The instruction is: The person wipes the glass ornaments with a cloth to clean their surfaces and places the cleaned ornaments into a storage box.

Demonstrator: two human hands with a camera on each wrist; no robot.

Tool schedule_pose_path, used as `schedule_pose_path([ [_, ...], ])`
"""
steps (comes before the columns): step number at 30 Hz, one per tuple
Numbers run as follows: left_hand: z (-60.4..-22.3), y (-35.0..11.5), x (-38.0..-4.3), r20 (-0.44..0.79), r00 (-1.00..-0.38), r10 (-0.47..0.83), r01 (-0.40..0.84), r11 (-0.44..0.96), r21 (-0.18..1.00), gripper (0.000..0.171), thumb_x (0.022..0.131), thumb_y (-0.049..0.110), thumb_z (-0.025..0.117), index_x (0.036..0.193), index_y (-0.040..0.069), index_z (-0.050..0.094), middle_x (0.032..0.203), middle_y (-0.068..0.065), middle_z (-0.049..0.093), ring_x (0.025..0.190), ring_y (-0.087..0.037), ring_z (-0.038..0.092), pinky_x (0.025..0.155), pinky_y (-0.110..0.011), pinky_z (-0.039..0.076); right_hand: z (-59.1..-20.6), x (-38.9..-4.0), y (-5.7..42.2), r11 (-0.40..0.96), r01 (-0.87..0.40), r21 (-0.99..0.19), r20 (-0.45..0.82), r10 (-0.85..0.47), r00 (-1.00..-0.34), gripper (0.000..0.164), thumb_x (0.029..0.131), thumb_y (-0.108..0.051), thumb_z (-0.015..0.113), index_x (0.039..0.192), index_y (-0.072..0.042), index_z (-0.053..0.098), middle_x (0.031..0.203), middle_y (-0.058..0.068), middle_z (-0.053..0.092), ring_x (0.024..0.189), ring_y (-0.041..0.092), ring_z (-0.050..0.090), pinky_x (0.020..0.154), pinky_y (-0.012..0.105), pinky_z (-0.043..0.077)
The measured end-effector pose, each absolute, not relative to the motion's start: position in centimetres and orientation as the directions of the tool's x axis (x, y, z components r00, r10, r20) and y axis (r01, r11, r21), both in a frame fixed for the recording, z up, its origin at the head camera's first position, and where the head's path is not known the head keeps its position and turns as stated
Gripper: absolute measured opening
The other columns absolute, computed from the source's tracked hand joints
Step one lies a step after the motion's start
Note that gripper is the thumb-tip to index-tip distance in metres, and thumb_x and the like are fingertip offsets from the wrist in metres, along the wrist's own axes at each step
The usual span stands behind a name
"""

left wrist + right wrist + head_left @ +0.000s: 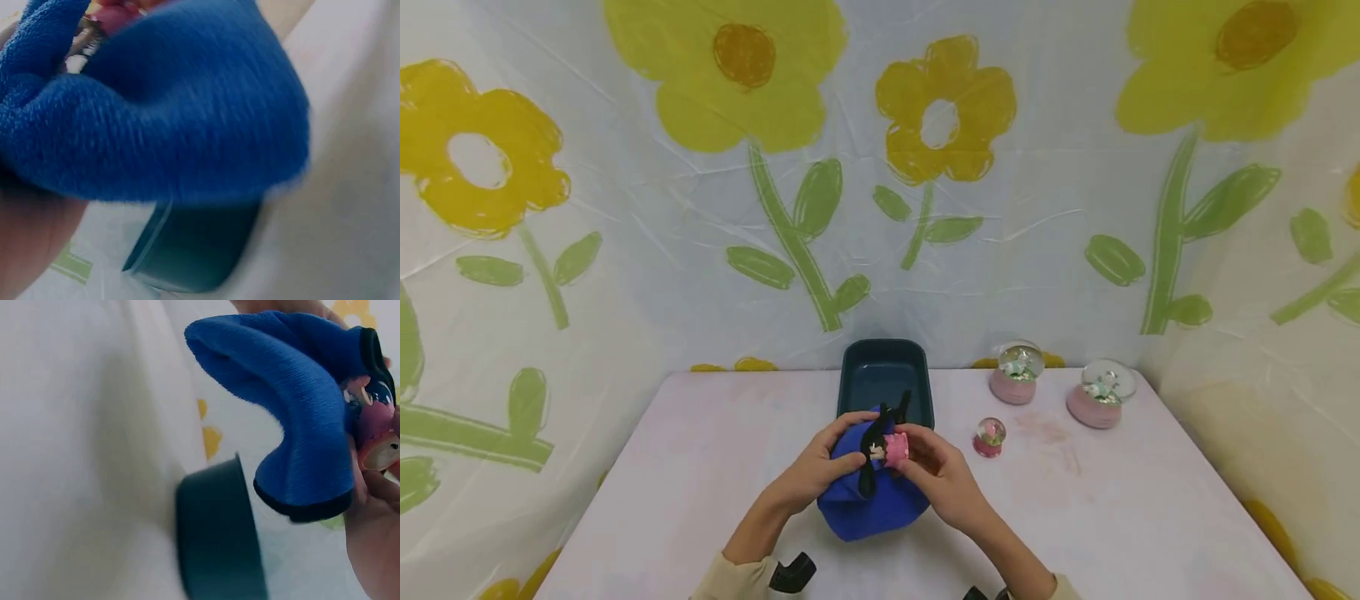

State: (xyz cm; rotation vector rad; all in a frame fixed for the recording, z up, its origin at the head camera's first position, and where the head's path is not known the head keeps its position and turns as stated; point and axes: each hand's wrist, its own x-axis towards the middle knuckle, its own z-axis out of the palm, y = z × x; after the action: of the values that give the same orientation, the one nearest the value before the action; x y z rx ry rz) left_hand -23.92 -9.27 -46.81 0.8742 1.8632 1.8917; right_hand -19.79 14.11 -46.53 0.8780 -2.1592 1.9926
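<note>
Above the table, in front of the bin, my left hand (808, 471) grips a blue towel (872, 518) with black edging; its thumb lies over the cloth. My right hand (949, 482) holds a small snow globe (896, 450) by its pink base between thumb and fingers. The globe's clear end points left, against the towel. In the right wrist view the towel (306, 419) drapes beside the snow globe (376, 428), whose pale underside faces the camera. The towel (206, 125) fills much of the left wrist view and hides most of the snow globe there.
A dark teal bin (846, 392) stands at the back middle of the table, just beyond the hands. To its right are another small pink-based snow globe (989, 438) and two larger ones (1013, 386) (1096, 410). A flower-printed cloth (1000, 275) hangs behind the table.
</note>
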Motion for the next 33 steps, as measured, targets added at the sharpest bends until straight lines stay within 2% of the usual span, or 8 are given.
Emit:
schedule_pose_path([
  [5, -46.9, -8.6, -23.2, 0.282, -0.789, 0.547, 0.272, -0.101, 0.957, 0.046, 0.098, 0.024, 0.060, 0.140, 0.015, 0.044, 0.139, -0.013, 0.044, 0.122, -0.034, 0.044, 0.095, -0.047, 0.042, -45.7, -20.4, 14.6, 0.258, -0.807, -0.531, 0.706, -0.392, -0.590, 0.044, 0.088, -0.005, 0.071, 0.130, -0.001, 0.058, 0.122, 0.013, 0.063, 0.106, 0.023, 0.062, 0.090, 0.030, 0.049],
  [8, -46.9, -8.0, -23.0, 0.298, -0.799, 0.523, 0.290, -0.098, 0.952, 0.045, 0.102, 0.023, 0.053, 0.144, 0.017, 0.040, 0.141, -0.012, 0.043, 0.125, -0.033, 0.043, 0.098, -0.047, 0.040, -45.3, -20.9, 14.9, 0.320, -0.884, -0.341, 0.777, -0.433, -0.457, 0.039, 0.093, -0.015, 0.067, 0.129, -0.003, 0.060, 0.129, 0.014, 0.059, 0.114, 0.027, 0.057, 0.098, 0.028, 0.043],
  [11, -47.0, -7.5, -23.0, 0.266, -0.810, 0.523, 0.264, -0.079, 0.961, 0.045, 0.104, 0.023, 0.047, 0.147, 0.021, 0.037, 0.145, -0.010, 0.040, 0.128, -0.030, 0.043, 0.101, -0.045, 0.039, -45.2, -21.2, 15.0, 0.334, -0.899, -0.284, 0.795, -0.443, -0.415, 0.038, 0.093, -0.013, 0.066, 0.129, -0.002, 0.061, 0.130, 0.016, 0.057, 0.115, 0.028, 0.055, 0.100, 0.026, 0.040],
  [17, -46.8, -6.8, -22.7, 0.353, -0.819, 0.452, 0.372, -0.049, 0.927, 0.044, 0.102, 0.009, 0.050, 0.144, 0.013, 0.040, 0.140, -0.013, 0.044, 0.122, -0.032, 0.046, 0.097, -0.042, 0.043, -45.2, -21.2, 14.7, 0.251, -0.785, -0.566, 0.708, -0.340, -0.619, 0.050, 0.078, 0.006, 0.077, 0.125, 0.003, 0.060, 0.118, 0.014, 0.063, 0.101, 0.025, 0.065, 0.083, 0.033, 0.052],
  [21, -45.9, -6.5, -21.3, 0.471, -0.792, 0.389, 0.539, 0.084, 0.838, 0.045, 0.095, 0.004, 0.060, 0.138, 0.011, 0.047, 0.127, -0.011, 0.049, 0.114, -0.030, 0.051, 0.090, -0.042, 0.048, -44.9, -20.3, 14.5, 0.177, -0.508, -0.843, 0.440, -0.317, -0.840, 0.041, 0.093, -0.009, 0.065, 0.131, 0.002, 0.055, 0.116, 0.013, 0.064, 0.099, 0.023, 0.065, 0.080, 0.033, 0.054],
  [24, -45.6, -6.7, -20.3, 0.513, -0.766, 0.388, 0.601, 0.147, 0.786, 0.046, 0.092, 0.005, 0.065, 0.136, 0.009, 0.050, 0.119, -0.010, 0.050, 0.108, -0.028, 0.053, 0.086, -0.042, 0.050, -44.7, -19.7, 14.5, 0.148, -0.320, -0.936, 0.255, -0.340, -0.905, 0.045, 0.099, -0.018, 0.057, 0.137, 0.006, 0.048, 0.120, 0.019, 0.061, 0.102, 0.025, 0.064, 0.081, 0.031, 0.053],
  [29, -45.2, -6.9, -20.5, 0.490, -0.768, 0.413, 0.569, 0.089, 0.817, 0.044, 0.091, 0.003, 0.065, 0.133, 0.005, 0.053, 0.119, -0.011, 0.051, 0.109, -0.026, 0.053, 0.089, -0.039, 0.049, -44.5, -19.6, 14.5, 0.210, -0.437, -0.875, 0.358, -0.328, -0.874, 0.045, 0.093, -0.013, 0.065, 0.134, 0.003, 0.054, 0.119, 0.016, 0.063, 0.096, 0.022, 0.066, 0.076, 0.029, 0.054],
  [33, -45.1, -7.3, -21.2, 0.448, -0.793, 0.412, 0.501, 0.023, 0.865, 0.042, 0.090, 0.001, 0.066, 0.131, 0.004, 0.056, 0.121, -0.011, 0.054, 0.111, -0.028, 0.053, 0.090, -0.036, 0.048, -44.5, -20.3, 14.4, 0.314, -0.761, -0.567, 0.653, -0.392, -0.648, 0.044, 0.086, -0.005, 0.073, 0.128, -0.002, 0.062, 0.123, 0.011, 0.063, 0.104, 0.022, 0.062, 0.082, 0.027, 0.052],
])
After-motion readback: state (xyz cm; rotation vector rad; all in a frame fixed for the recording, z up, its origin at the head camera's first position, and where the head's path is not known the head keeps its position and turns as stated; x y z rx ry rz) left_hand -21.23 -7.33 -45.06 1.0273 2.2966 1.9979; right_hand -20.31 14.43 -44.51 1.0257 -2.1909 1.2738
